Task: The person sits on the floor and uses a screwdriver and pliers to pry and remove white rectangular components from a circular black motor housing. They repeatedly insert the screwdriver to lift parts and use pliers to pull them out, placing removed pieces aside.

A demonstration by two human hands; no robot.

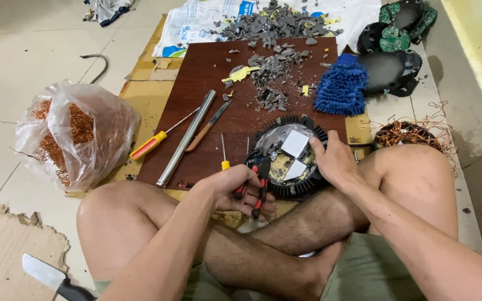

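Observation:
A round black finned housing [313, 129] with a circuit board and two white square pads inside rests at the near edge of a dark brown board [207, 72], against my crossed legs. My right hand [333, 161] grips its right rim. My left hand [235, 189] holds red-and-black handled pliers [256, 187], their jaws at the housing's left edge.
On the board lie a metal tube [188, 136], a knife [207, 127], a red-and-yellow screwdriver [154, 142], a small yellow-handled screwdriver [224, 153], grey fragments [271, 67] and a blue mitt [341, 83]. A plastic bag of copper wire [73, 134] sits left; a copper coil [411, 134] and black housings [391, 67] right. A blade [51, 276] lies bottom left.

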